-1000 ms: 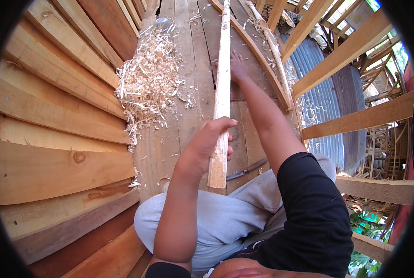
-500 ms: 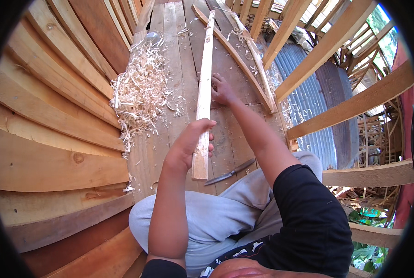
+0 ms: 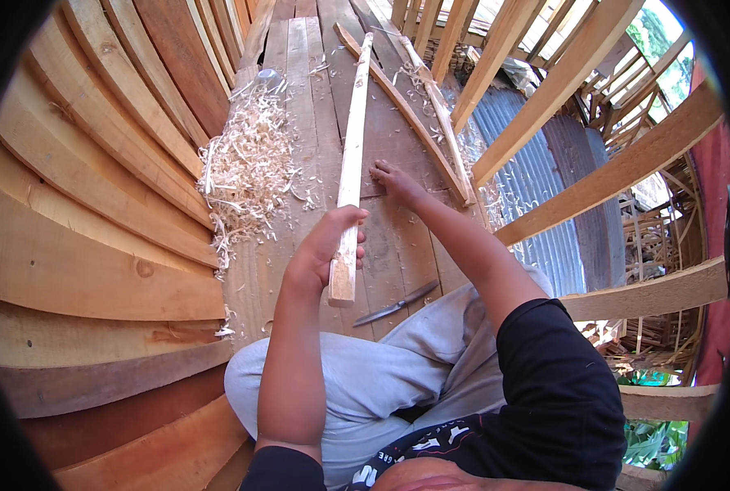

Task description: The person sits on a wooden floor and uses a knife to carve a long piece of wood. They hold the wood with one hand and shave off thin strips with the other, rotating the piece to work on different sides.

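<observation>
My left hand is wrapped round the near part of a long, pale, squared wooden stick. From my hand the stick points away over the plank floor, its blunt end towards me. Just right of the stick is my right hand, low over the boards, its fingers loosely bent and apart, with nothing visible in them. Its palm is hidden. A knife lies on the floor in front of my crossed legs.
Curly wood shavings are heaped at the left beside a wall of stacked boards. Two more wooden strips lie at the far right, by slatted railing posts. Beyond the railing is corrugated metal sheeting. A small round object sits behind the shavings.
The stick in my left hand has tilted and shifted slightly left, its far end lower. My right hand has drawn a little nearer to me and away from the stick. The view has shifted slightly.
</observation>
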